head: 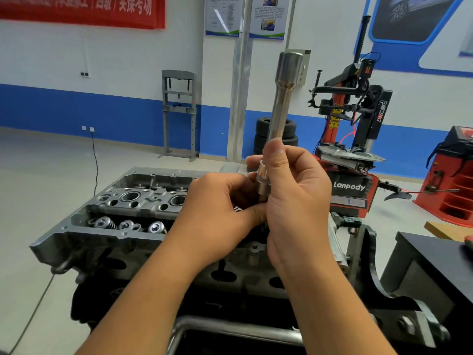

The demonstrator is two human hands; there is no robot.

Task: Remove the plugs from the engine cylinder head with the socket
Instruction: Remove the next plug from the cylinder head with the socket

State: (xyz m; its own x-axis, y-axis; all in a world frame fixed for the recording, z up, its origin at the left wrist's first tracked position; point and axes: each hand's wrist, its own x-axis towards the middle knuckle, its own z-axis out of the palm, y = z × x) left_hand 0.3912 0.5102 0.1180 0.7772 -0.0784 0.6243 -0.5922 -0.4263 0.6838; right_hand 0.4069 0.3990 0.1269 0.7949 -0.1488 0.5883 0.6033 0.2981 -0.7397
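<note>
A long silver socket (pixel 280 103) stands almost upright in front of me, its wide end at the top. My right hand (pixel 294 198) grips its lower shaft. My left hand (pixel 217 213) pinches something at the socket's lower end; what it pinches is hidden between the fingers. Both hands are raised above the grey engine cylinder head (pixel 122 213), which sits on a stand with valve springs and round bores showing on its left half. My hands hide its right half.
A red and black tyre changer (pixel 358 139) stands behind the hands. Stacked tyres (pixel 263 134) and a grey press frame (pixel 179 111) are near the back wall. A black cabinet (pixel 430 267) is at the right, a red rack (pixel 453 183) beyond it.
</note>
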